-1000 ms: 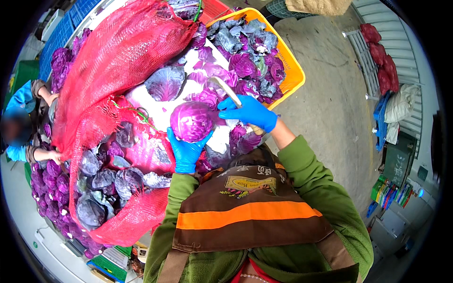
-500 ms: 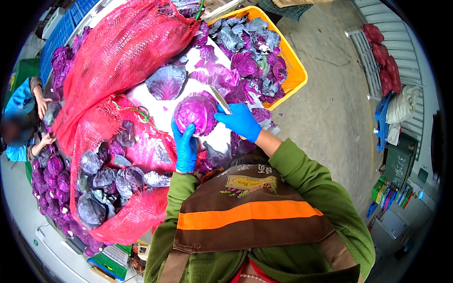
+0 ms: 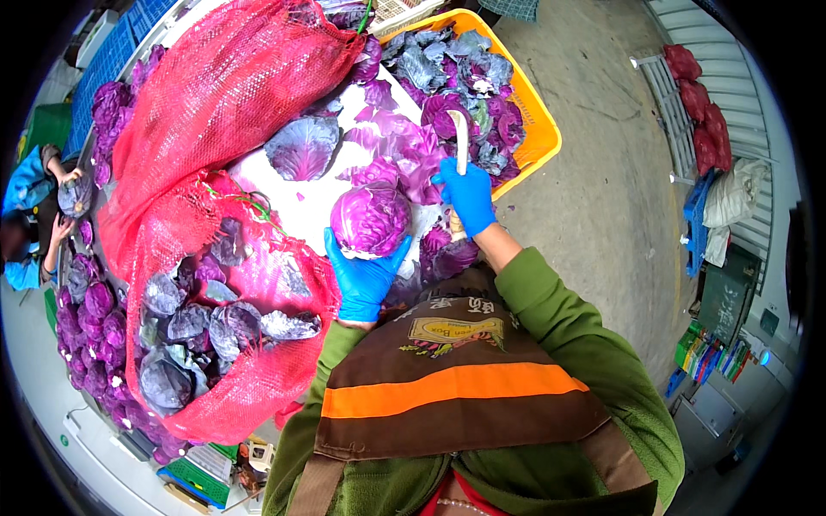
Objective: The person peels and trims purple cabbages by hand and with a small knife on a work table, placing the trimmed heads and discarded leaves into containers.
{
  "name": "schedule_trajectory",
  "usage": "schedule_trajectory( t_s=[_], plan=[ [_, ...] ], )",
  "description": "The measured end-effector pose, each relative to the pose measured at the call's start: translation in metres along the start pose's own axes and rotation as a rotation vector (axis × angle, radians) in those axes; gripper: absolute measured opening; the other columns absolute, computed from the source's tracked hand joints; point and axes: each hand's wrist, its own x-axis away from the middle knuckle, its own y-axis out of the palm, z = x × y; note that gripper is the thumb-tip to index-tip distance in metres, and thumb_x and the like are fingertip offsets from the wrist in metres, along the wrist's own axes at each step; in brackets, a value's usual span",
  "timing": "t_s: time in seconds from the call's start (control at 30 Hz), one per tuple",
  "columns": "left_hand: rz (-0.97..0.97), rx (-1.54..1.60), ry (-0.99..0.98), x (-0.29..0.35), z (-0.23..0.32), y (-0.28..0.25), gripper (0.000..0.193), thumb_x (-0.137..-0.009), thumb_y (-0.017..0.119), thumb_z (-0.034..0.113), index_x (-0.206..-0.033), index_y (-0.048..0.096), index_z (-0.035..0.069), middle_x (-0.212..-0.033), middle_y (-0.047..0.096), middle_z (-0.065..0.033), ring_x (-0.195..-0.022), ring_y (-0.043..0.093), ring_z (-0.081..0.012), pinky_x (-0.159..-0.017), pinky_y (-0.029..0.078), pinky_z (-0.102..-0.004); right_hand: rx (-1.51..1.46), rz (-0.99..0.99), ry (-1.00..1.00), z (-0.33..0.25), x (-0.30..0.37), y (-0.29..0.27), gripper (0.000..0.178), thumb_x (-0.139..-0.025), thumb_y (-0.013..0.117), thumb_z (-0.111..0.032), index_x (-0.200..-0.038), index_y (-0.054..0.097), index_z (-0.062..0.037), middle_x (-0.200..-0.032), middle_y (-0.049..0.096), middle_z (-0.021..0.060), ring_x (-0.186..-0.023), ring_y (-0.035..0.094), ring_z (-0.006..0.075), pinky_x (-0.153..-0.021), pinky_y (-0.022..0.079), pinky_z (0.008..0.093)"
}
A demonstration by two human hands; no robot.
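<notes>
A purple cabbage [image 3: 372,220], its outer leaves trimmed to a glossy head, sits in my blue-gloved left hand [image 3: 361,282], which cups it from below with fingers and thumb spread round its near side. Off to its right, my blue-gloved right hand [image 3: 469,199] grips a knife [image 3: 462,142] with a pale curved blade pointing away from me. The knife's light handle end shows below the fist. Blade and cabbage are apart. Loose purple leaves [image 3: 400,142] lie on the white tabletop [image 3: 303,199] just beyond, and one large grey-purple leaf [image 3: 303,148] rests farther left.
A yellow crate [image 3: 540,129] full of leaves stands at the far right of the table. Red mesh sacks [image 3: 224,86] cover its left; an opened one holds dull cabbages [image 3: 237,331]. Beyond a heap of purple cabbages [image 3: 93,318], a co-worker's hands [image 3: 64,193] hold a cabbage.
My right hand has drawn the knife away from the cabbage, to the right, its blade now upright in view. The cabbage and left hand have shifted slightly right and nearer. The co-worker has lifted a cabbage.
</notes>
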Motion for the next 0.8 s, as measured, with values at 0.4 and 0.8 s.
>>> schedule_trajectory(
  t_s=[0.4,0.8],
  plan=[
    [0.372,-1.196,0.284,-0.007,0.002,-0.042,0.099,-0.081,0.083,0.048,-0.146,0.034,-0.008,-0.128,0.059,-0.0255,-0.110,0.064,-0.0364,-0.099,0.053,-0.0468,0.326,-0.401,-0.160,0.026,0.012,0.000,0.041,-0.087,0.081,-0.030,-0.120,0.072,-0.0066,-0.092,0.067,0.0029,-0.086,0.061,0.0125,-0.075,0.051,0.0321],
    [-0.197,-1.636,0.711,-0.028,0.037,-0.029,0.119,-0.059,0.099,0.027,-0.152,0.030,0.002,-0.146,0.042,-0.0186,-0.131,0.046,-0.0325,-0.113,0.040,-0.0425,0.713,-0.731,-0.513,-0.017,-0.012,0.018,0.069,-0.079,0.086,-0.034,-0.138,0.059,-0.0089,-0.112,0.059,0.0104,-0.101,0.059,0.0257,-0.091,0.049,0.0385]
  ],
)
